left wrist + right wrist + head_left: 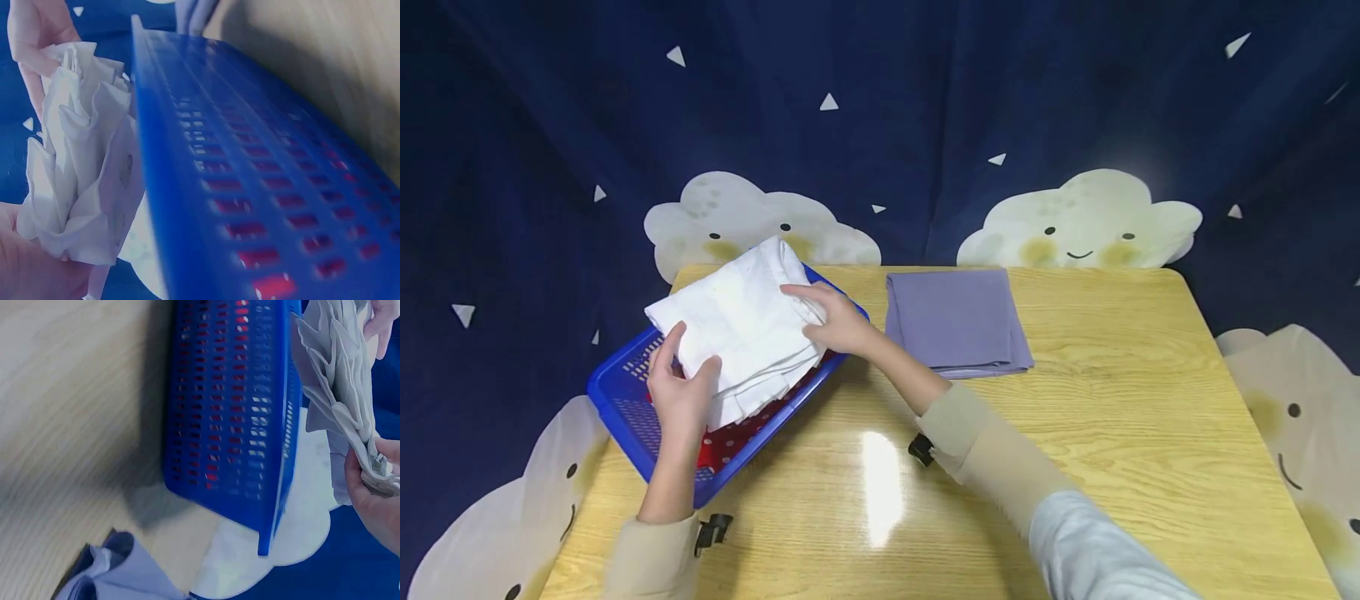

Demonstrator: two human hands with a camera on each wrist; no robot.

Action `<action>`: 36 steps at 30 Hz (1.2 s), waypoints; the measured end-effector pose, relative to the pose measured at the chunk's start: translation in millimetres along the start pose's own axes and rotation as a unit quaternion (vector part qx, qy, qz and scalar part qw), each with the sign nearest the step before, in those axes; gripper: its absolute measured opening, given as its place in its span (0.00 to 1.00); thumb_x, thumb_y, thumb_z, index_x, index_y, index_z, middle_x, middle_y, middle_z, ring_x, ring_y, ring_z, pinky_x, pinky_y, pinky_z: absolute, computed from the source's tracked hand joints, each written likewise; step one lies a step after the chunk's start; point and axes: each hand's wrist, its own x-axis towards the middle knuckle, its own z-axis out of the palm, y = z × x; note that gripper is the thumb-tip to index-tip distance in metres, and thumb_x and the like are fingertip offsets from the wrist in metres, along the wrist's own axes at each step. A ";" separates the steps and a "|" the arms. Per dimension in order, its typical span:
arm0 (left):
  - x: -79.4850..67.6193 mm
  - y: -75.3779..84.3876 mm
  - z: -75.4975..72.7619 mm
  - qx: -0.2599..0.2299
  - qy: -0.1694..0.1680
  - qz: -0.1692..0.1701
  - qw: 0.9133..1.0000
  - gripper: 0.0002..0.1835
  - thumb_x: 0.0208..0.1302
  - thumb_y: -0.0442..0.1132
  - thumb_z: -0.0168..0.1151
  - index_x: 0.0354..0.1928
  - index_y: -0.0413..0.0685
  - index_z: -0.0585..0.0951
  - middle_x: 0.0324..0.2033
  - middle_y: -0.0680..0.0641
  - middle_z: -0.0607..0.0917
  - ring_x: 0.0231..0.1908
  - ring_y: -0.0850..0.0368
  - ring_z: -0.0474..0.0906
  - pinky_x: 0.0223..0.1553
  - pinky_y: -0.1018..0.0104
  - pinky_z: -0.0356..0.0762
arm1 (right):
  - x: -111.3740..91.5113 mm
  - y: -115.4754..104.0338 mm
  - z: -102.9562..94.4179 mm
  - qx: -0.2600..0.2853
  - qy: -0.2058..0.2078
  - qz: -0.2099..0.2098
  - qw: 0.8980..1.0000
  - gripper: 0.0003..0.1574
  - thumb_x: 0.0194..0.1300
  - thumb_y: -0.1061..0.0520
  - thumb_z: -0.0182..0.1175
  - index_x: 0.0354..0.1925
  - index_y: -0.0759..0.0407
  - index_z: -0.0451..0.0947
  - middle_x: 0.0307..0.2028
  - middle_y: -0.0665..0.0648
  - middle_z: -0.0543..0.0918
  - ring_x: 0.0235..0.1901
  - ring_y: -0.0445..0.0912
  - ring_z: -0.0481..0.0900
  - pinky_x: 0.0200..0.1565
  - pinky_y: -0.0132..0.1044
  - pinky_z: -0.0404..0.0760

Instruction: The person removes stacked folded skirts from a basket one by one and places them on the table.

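A folded white cloth (741, 321) is held in both hands over a blue plastic basket (625, 392). My left hand (681, 387) grips its near left edge, and my right hand (835, 318) pinches its right edge between thumb and fingers. From the side, the left wrist view shows the cloth's stacked layers (81, 156) above the basket rim. Red fabric with white dots (730, 442) lies in the basket, partly covered by the white cloth in the head view. In the right wrist view, the right hand (378, 494) has its thumb against the folds.
A folded purple cloth (955, 321) lies on the wooden table (1112, 400), right of the basket near the back edge. Behind the table hangs a dark blue curtain (925, 100) with cloud prints. Black camera mounts (713, 531) sit at both wrists.
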 end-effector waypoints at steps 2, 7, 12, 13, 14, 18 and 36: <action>-1.7 4.5 5.5 -0.022 -0.003 0.008 1.000 0.32 0.51 0.28 0.61 0.61 0.53 0.71 0.52 0.49 0.71 0.38 0.62 0.66 0.40 0.77 0.68 | -5.2 0.2 -8.2 0.019 0.014 0.006 1.000 0.38 0.50 0.72 0.57 0.61 0.55 0.68 0.59 0.58 0.69 0.52 0.46 0.66 0.43 0.31 0.70; -5.0 14.4 21.7 -0.049 -0.028 0.010 0.998 0.33 0.51 0.29 0.62 0.61 0.56 0.71 0.53 0.50 0.70 0.53 0.59 0.66 0.51 0.71 0.70 | -18.5 5.4 -28.1 0.048 0.046 0.001 0.998 0.38 0.49 0.72 0.57 0.60 0.56 0.70 0.60 0.56 0.70 0.58 0.45 0.64 0.53 0.37 0.67; -8.1 21.6 39.4 -0.051 -0.058 0.032 0.996 0.32 0.53 0.29 0.62 0.62 0.55 0.70 0.57 0.49 0.69 0.59 0.55 0.62 0.58 0.62 0.66 | -35.1 14.4 -45.5 0.055 0.083 -0.020 0.995 0.37 0.47 0.72 0.58 0.59 0.59 0.71 0.58 0.57 0.72 0.58 0.47 0.65 0.58 0.41 0.64; -9.1 22.8 43.8 -0.056 -0.061 0.042 0.996 0.32 0.52 0.29 0.63 0.61 0.54 0.71 0.56 0.48 0.69 0.59 0.55 0.62 0.58 0.61 0.65 | -39.1 16.2 -49.1 0.051 0.092 -0.020 0.994 0.37 0.47 0.71 0.58 0.59 0.59 0.71 0.58 0.57 0.73 0.58 0.47 0.66 0.58 0.41 0.64; -10.2 23.8 48.6 -0.060 -0.064 0.053 0.995 0.32 0.52 0.28 0.63 0.61 0.53 0.71 0.55 0.47 0.70 0.58 0.55 0.63 0.58 0.60 0.65 | -43.1 18.2 -52.8 0.051 0.099 -0.021 0.994 0.37 0.47 0.71 0.58 0.58 0.59 0.71 0.57 0.58 0.73 0.58 0.48 0.66 0.58 0.41 0.64; -15.6 29.0 70.0 -0.080 -0.082 0.086 0.990 0.31 0.52 0.28 0.63 0.60 0.51 0.71 0.55 0.47 0.70 0.58 0.55 0.63 0.59 0.61 0.65 | -60.7 25.1 -68.8 0.050 0.129 -0.011 0.990 0.37 0.46 0.72 0.59 0.58 0.60 0.71 0.57 0.58 0.74 0.58 0.48 0.67 0.59 0.42 0.63; -49.6 58.2 154.7 -0.173 -0.164 0.177 0.955 0.30 0.46 0.20 0.60 0.56 0.34 0.72 0.46 0.33 0.72 0.47 0.43 0.68 0.51 0.58 0.69 | -133.3 55.2 -134.7 0.021 0.192 0.072 0.979 0.39 0.51 0.73 0.61 0.62 0.57 0.67 0.61 0.59 0.68 0.64 0.54 0.57 0.63 0.53 0.54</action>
